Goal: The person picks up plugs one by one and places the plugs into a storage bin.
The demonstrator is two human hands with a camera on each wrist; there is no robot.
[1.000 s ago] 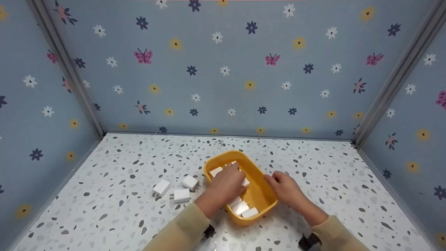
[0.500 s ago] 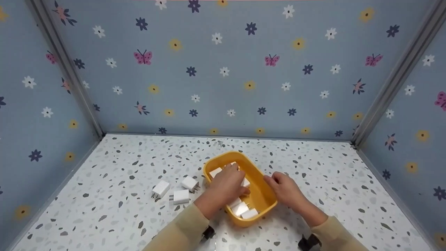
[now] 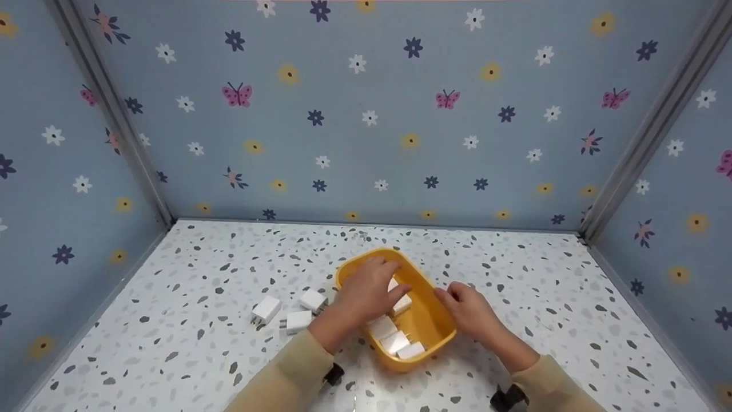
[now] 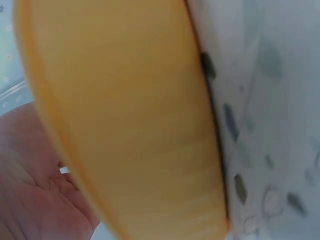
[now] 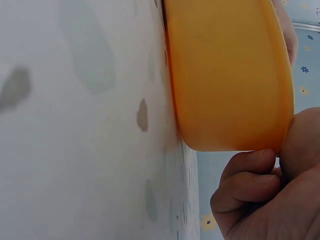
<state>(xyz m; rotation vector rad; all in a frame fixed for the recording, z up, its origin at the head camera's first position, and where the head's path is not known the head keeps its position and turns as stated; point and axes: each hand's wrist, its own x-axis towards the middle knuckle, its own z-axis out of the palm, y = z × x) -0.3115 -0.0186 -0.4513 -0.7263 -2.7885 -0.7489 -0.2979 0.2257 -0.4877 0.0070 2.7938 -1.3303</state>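
Note:
A yellow plastic bin [image 3: 420, 280] sits on the speckled table and holds several white charger plugs [image 3: 394, 342]. My left hand [image 3: 366, 289] is over the bin's left side, its thumb spread away from the fingers. It covers part of the bin and some plugs. In the left wrist view, the palm [image 4: 35, 185] shows beyond the bin's wall. My right hand [image 3: 469, 309] pinches the bin's right rim between thumb and curled fingers, as the right wrist view shows with the fingers [image 5: 245, 190] against the outer wall.
Three loose white charger plugs lie left of the bin: one farther left [image 3: 266, 310], another plug [image 3: 313, 300] close to the left wrist, and a third plug [image 3: 298, 322] just below. Flower-patterned panels [image 3: 366, 137] enclose the table [image 3: 514, 274] at the back and sides.
My left hand's fingers have loosened and spread, and the hand has shifted slightly left, uncovering more plugs in the bin's middle. The right hand and bin have stayed put.

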